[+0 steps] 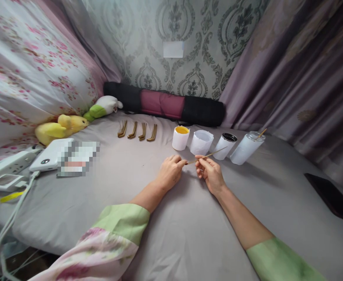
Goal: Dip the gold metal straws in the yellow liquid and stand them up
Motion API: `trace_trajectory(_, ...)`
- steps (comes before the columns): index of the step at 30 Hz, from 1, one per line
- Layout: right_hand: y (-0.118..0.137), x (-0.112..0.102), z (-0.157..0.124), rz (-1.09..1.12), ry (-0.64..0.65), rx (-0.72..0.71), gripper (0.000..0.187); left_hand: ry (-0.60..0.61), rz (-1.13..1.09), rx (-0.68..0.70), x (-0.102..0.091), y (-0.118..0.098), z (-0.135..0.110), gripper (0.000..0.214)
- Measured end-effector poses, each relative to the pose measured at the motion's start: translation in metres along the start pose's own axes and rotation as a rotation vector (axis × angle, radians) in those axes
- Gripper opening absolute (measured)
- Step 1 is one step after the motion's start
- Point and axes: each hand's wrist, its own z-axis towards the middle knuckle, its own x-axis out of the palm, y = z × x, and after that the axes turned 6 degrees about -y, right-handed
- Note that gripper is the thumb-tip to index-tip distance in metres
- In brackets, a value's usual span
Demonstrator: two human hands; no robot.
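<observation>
A thin golden-brown stick stretches between my two hands, its free end pointing up to the right. My left hand is closed, with its fingertips at the stick's left end. Farther along, my right hand pinches the stick between thumb and fingers. Just beyond the hands stand a white cup with a yellow inside, a whitish cup, a white-wrapped can with a dark inside and a white-wrapped jar with a similar stick leaning in it. Several bent brown stick bundles lie behind, to the left.
At the left are a power strip, a white device with a cable, a blurred-out packet and plush toys. A black and maroon roll lies along the wall. A dark phone or tablet rests at the right.
</observation>
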Motion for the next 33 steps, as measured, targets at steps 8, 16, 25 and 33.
trace_trajectory(8, -0.002, 0.001, 0.002, -0.006, -0.033, -0.005, 0.029, -0.029, -0.037, -0.045, 0.003, 0.0, 0.001, 0.029)
trace_trajectory(16, -0.002, 0.0, 0.002, -0.015, -0.078, 0.006, 0.028, -0.152, -0.261, -0.168, 0.013, 0.007, -0.001, 0.026)
trace_trajectory(25, -0.001, 0.0, 0.003, -0.058, -0.173, -0.021, 0.026, -0.1, -0.754, -0.611, 0.011, 0.004, 0.005, 0.02)
trace_trajectory(33, -0.003, -0.002, 0.004, -0.099, -0.218, -0.085, 0.024, 0.039, -1.355, -0.959, 0.002, -0.008, 0.012, 0.017)
